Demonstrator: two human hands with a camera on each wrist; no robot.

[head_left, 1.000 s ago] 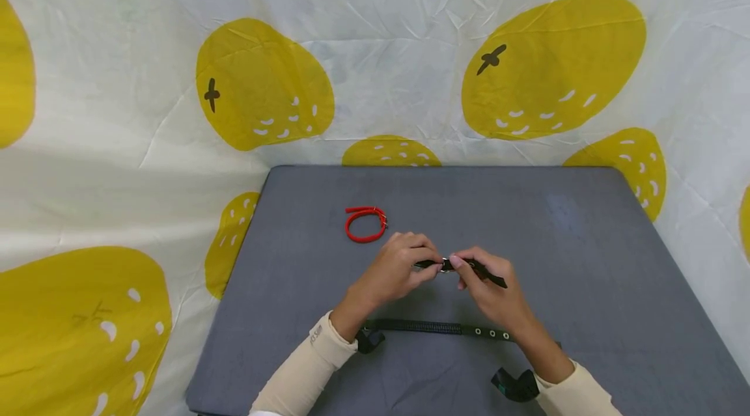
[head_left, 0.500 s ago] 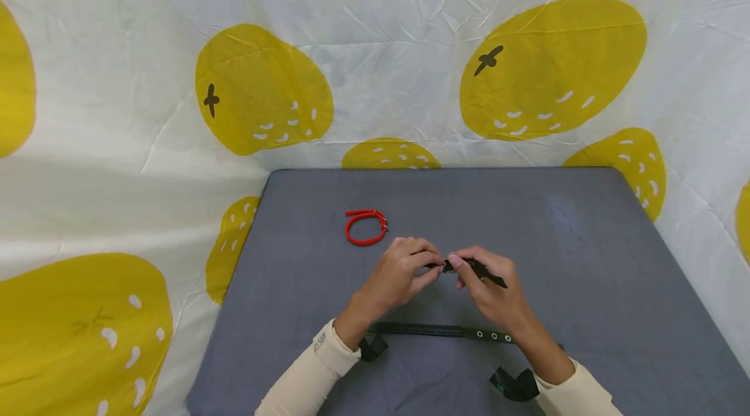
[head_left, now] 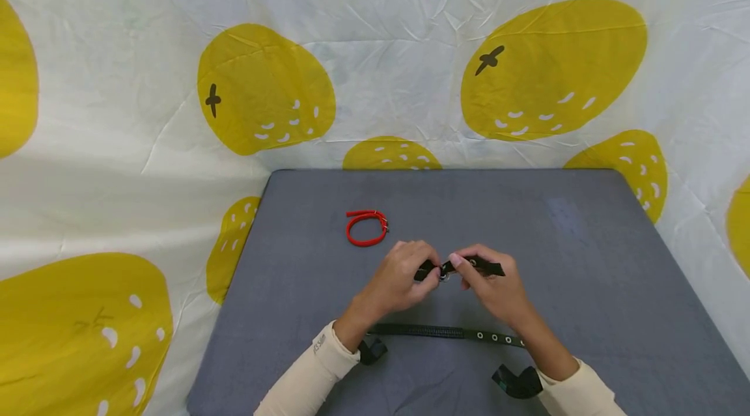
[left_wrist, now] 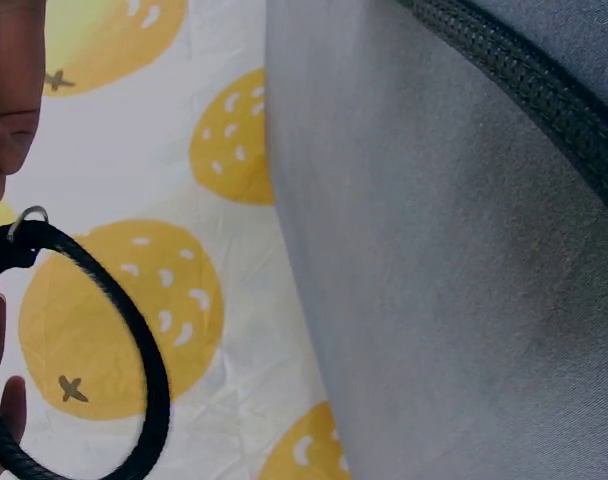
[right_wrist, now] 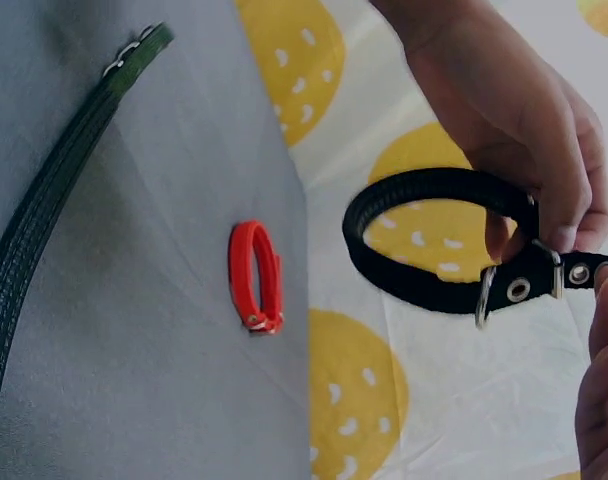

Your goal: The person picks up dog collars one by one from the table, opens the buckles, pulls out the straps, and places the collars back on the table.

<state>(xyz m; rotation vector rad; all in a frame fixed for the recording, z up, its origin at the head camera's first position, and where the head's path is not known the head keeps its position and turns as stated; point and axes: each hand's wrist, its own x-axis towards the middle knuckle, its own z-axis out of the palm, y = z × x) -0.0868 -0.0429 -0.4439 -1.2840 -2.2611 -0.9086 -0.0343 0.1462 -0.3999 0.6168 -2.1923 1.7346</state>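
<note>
Over the middle of the table, my left hand and right hand hold a black collar between them. In the right wrist view the collar forms a loop, its strap run through a metal buckle. My left fingers pinch it at the buckle, while my right thumb and fingers pinch the eyeleted strap end. A metal D-ring hangs beside the buckle. The left wrist view shows the loop from its other side, with fingers cut off by the frame's edge.
A red collar lies curled on the grey table beyond my left hand. Nearer me, a dark green collar with eyelets lies stretched out under my forearms. Black straps hang by both wrists. Lemon-patterned cloth hangs behind.
The black collar has turned in my hands: its loop shows more at my left fingers, and the strap end at my right hand has tipped up slightly. The other collars stay put.
</note>
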